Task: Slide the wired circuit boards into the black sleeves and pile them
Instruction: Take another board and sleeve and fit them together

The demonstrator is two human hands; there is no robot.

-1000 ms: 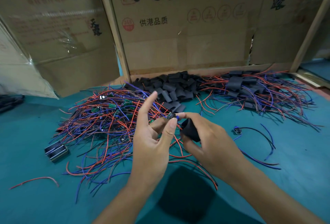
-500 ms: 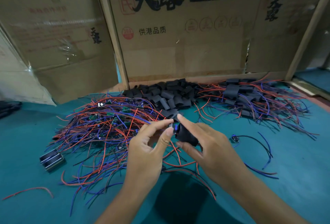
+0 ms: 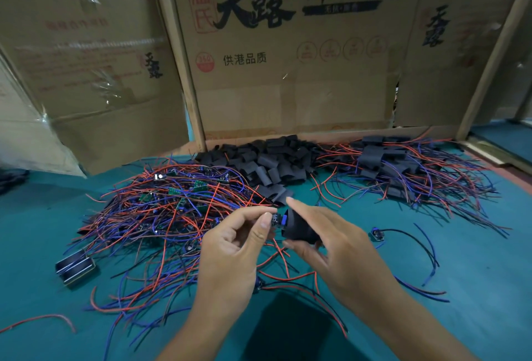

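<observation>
My left hand (image 3: 230, 248) pinches a small wired circuit board (image 3: 277, 220) between thumb and fingertips. Its end sits at the mouth of a black sleeve (image 3: 298, 228) that my right hand (image 3: 328, 245) grips between thumb and fingers, index finger stretched over the top. Red and black wires trail down from the board below my hands. A tangle of unsleeved wired boards (image 3: 172, 205) lies to the left. Empty black sleeves (image 3: 267, 162) are heaped at the back centre. A pile of sleeved boards (image 3: 397, 170) lies at the back right.
The green table (image 3: 475, 274) is walled at the back by cardboard boxes (image 3: 288, 58). A small black-and-metal part (image 3: 75, 267) lies at the left. One loose wired board (image 3: 377, 234) lies right of my hands, and a stray red wire (image 3: 43, 320) at the near left.
My left index finger has curled down onto the board. The board's end has moved into the sleeve's mouth, and both hands have shifted slightly lower and to the right.
</observation>
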